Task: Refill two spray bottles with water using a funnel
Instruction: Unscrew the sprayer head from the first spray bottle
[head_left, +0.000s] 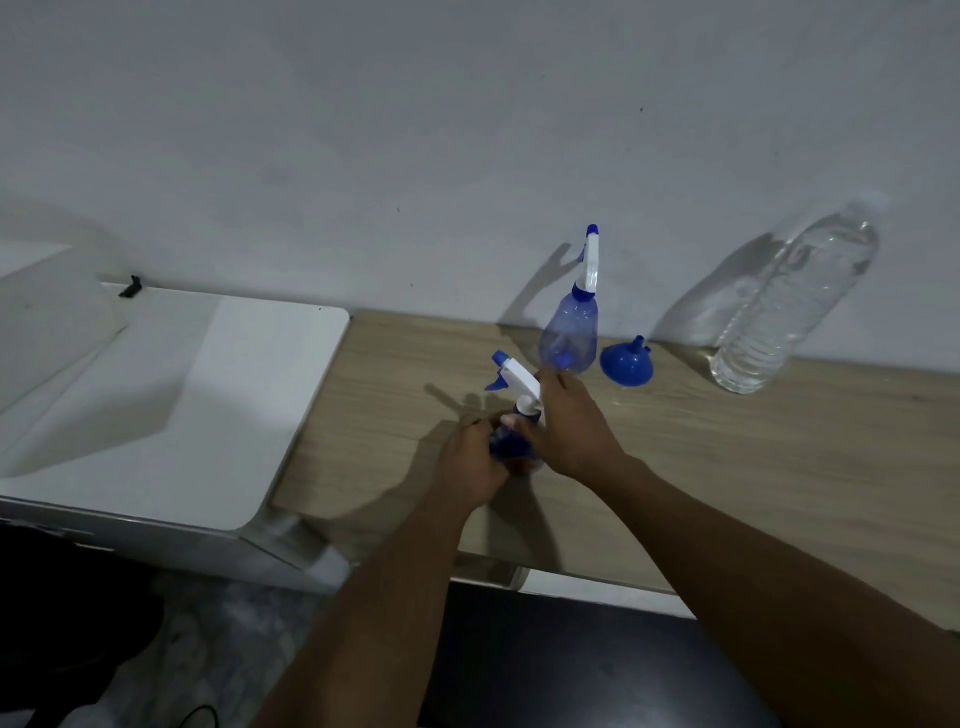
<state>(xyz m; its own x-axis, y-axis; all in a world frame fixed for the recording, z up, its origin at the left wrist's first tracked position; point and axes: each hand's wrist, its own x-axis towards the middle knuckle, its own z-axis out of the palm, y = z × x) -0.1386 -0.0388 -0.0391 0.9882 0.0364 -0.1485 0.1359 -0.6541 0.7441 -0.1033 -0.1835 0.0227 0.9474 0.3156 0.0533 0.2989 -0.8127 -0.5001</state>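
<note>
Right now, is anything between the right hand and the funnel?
Nothing visible: bare table separates the right hand, gripping the near spray bottle, from the funnel. The far spray bottle stands beside that path.

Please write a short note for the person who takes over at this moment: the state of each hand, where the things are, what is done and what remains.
Left hand: grips the body of the near spray bottle, low over the wooden table.
Right hand: grips the same bottle at the neck, under its spray head. I cannot tell whether the head is unscrewed.
Far spray bottle: stands near the wall, head on, looks empty.
Funnel: mouth down on the table, just right of it.
Water bottle: far right, looks full.
Done: nothing poured, as far as I can see.
Left: remove both heads, set the funnel, fill each bottle, close them.
</note>
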